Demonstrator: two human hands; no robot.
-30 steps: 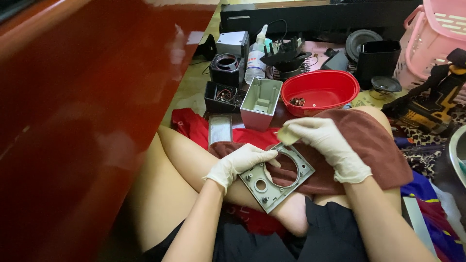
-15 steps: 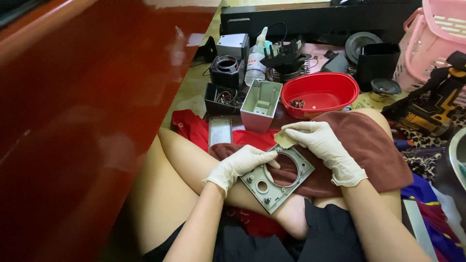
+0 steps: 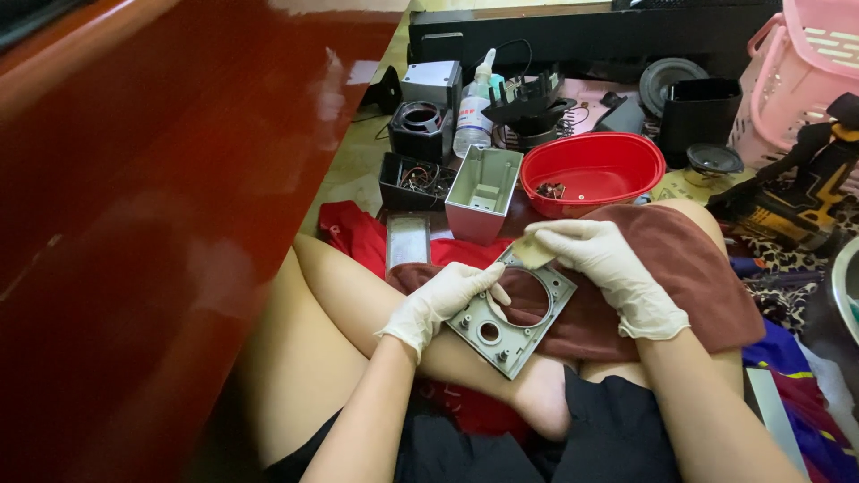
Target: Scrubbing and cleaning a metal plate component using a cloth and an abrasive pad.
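Since the earlier frame the right hand has slid a bit up and left along the top edge of the grey panel, little else shifted. Right hand, in a whitish latex glove, pinches a small tan pad between fingers and thumb, pressed against the panel's upper corner. Left hand, also gloved, grips the panel's left edge, thumb on top, fingers curled under. Panel is flat, square-ish grey plastic, matte, one big round cutout and a smaller round hole, small screw posts at the corners; it sits tilted on the person's lap over a brown terry towel draped on the right knee. Red cloth lies under the crossed bare legs on the floor. Just ahead: a grey open rectangular plastic housing standing on end, a glossy red oval plastic basin with a few small parts inside, a clear squeeze bottle, a black box with wires, a black speaker cube. Pink lattice basket far right, a yellow-black power tool below it. Glossy dark red wood surface fills the left side.
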